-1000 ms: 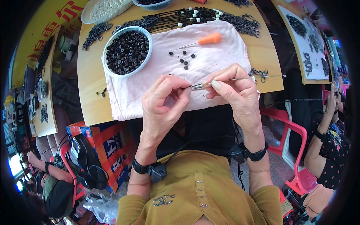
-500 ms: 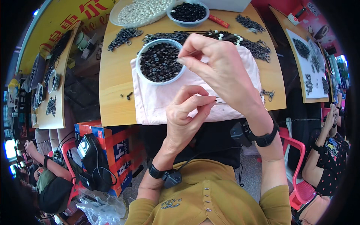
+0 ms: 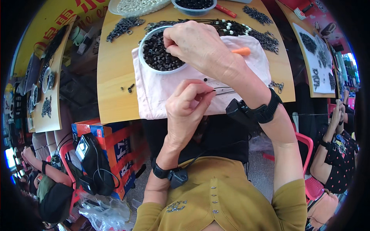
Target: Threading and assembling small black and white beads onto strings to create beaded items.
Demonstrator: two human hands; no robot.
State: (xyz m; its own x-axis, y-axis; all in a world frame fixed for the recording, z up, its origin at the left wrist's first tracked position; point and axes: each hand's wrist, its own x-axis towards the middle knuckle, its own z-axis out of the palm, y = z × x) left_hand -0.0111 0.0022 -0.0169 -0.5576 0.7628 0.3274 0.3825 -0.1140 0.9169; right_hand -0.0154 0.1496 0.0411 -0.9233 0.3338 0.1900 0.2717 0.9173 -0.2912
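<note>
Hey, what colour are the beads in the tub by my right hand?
Mostly black; the beads show best in the head view.

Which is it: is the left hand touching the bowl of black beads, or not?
Apart. The head view plainly shows a strip of pink cloth between the left hand and the bowl.

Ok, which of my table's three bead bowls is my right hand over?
The front bowl, at the pink cloth's corner: your right hand is over its dark beads. The white-bead bowl and the other dark-bead bowl sit farther back.
</note>
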